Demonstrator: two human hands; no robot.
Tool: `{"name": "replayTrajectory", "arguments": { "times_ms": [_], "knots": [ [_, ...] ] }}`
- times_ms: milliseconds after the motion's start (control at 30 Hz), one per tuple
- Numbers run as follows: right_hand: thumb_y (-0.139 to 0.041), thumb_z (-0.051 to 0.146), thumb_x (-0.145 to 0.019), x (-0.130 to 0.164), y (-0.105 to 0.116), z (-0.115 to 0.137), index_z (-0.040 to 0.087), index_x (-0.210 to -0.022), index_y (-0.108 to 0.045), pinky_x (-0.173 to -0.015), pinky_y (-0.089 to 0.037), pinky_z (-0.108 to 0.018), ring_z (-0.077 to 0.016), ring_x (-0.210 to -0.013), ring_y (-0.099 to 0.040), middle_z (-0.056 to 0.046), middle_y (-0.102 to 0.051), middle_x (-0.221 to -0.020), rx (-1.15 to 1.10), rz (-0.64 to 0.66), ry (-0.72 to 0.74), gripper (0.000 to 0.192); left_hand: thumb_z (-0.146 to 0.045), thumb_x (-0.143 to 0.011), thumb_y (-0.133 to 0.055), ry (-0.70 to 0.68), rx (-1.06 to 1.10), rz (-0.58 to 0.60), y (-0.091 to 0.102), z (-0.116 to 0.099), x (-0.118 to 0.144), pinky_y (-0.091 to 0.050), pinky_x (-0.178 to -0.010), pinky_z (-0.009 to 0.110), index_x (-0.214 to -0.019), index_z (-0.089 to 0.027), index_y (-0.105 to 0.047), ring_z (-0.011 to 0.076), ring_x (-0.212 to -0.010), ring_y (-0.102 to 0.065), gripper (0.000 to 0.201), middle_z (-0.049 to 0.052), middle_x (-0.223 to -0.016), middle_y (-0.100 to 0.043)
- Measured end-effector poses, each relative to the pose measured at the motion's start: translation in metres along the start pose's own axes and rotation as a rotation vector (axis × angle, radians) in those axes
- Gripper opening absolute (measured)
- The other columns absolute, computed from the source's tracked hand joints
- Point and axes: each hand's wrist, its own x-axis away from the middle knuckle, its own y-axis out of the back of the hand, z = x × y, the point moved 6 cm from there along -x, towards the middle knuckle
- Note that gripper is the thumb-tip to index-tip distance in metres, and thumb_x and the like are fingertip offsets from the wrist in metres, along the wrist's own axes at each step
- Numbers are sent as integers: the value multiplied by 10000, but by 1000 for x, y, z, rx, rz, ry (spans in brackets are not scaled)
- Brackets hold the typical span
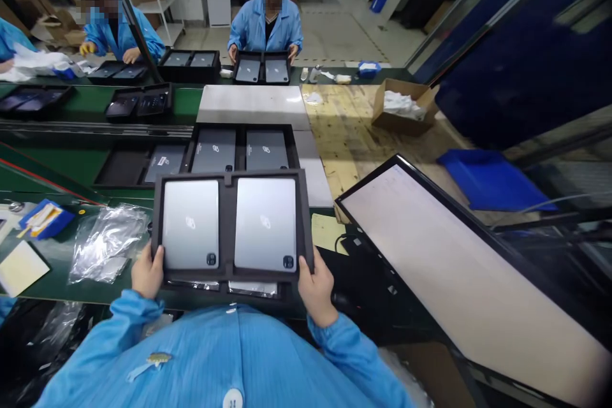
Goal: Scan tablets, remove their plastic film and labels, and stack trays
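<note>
In the lower middle of the frame both hands grip a dark foam tray [228, 223], one at each short end. The left hand [147, 273] closes on the tray's lower left corner, thumb lying on the rim; the right hand [315, 287] closes on the lower right corner in the same way. The tray carries two silver tablets side by side, backs up: the left tablet [190, 224] and the right tablet [266, 224], each in its own compartment, with a camera block at its lower right corner. The tray sits above the near edge of the green counter [57, 255]; whether it rests on the counter or is lifted off it cannot be told.

Just beyond it, toward the middle of the frame, lies a second tray [241, 150] with two darker tablets, and left of that a third tray [138, 166], one compartment filled. At the left, a crumpled clear plastic bag [108, 242] lies on the counter near the left hand, with a small blue box [45, 218] and a pale card [21, 268] further left. At the right a large flat monitor [459, 268] slants across the frame. Above it sit a blue bin [492, 182] and a cardboard box [404, 105] on a wooden surface. At the top, two people in blue coats work at more trays.
</note>
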Motion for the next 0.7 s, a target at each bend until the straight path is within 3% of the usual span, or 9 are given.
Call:
{"name": "replayTrajectory", "arguments": {
  "times_ms": [100, 200, 267, 333, 400, 533, 600, 700],
  "knots": [
    [-512, 495, -987, -85, -16, 27, 160, -1371, -699, -1085, -569, -515, -351, -1240, -712, -201, -735, -1337, -38, -40, 48, 543, -424, -1012, -470, -170, 69, -110, 12, -69, -69, -554, -1023, 451, -1403, -148, -645, 369, -1225, -672, 510, 161, -1295, -720],
    [-508, 426, -979, -180, -43, 44, 121, -1373, -669, -1083, -547, -518, -347, -1214, -705, -218, -744, -1292, -44, -32, 49, 524, -323, -1009, -567, -245, 118, -150, 10, -137, -154, -537, -1020, 443, -1216, -103, -700, 352, -1130, -692, 330, 177, -1132, -745],
    [-518, 353, -967, -231, -62, 48, 97, -1347, -670, -1082, -534, -505, -342, -1201, -701, -228, -749, -1269, -3, -12, 20, 483, -336, -1019, -623, -287, 198, -132, 2, -173, -203, -520, -1036, 446, -1070, -70, -697, 322, -1075, -692, 281, 170, -1016, -739],
    [-549, 286, -945, -265, -82, 46, 76, -1275, -700, -1078, -524, -484, -346, -1187, -703, -246, -756, -1234, 79, 40, -36, 420, -418, -1035, -640, -303, 238, -98, -11, -194, -236, -518, -1035, 428, -961, -73, -681, 286, -1027, -696, 356, 146, -925, -725],
    [-587, 242, -923, -282, -99, 37, 60, -1191, -731, -1061, -521, -461, -360, -1168, -714, -270, -762, -1183, 178, 101, -112, 355, -419, -1027, -656, -249, 213, -35, -26, -200, -255, -518, -1040, 433, -932, -88, -683, 296, -1045, -703, 345, 157, -924, -733],
    [-602, 206, -910, -287, -114, 12, 43, -1107, -748, -997, -526, -426, -367, -1111, -727, -281, -768, -1073, 304, 111, -194, 294, -231, -977, -660, -99, 131, 81, -46, -191, -265, -463, -1121, 504, -1079, -87, -725, 387, -1237, -660, 188, 255, -1171, -735],
    [-591, 212, -918, -288, -116, 5, 46, -1047, -746, -946, -527, -431, -362, -1046, -729, -271, -763, -973, 321, 89, -135, 261, -217, -975, -645, -80, 144, 108, -51, -187, -266, -434, -1156, 513, -1152, -68, -725, 408, -1304, -626, 244, 285, -1270, -701],
    [-542, 238, -966, -290, -118, 11, 54, -991, -733, -901, -514, -459, -355, -980, -723, -267, -735, -868, 271, 102, 74, 266, -249, -975, -654, -61, 223, 138, -56, -180, -268, -418, -1185, 500, -1256, -54, -703, 413, -1362, -593, 345, 288, -1348, -670]
  ]
}}
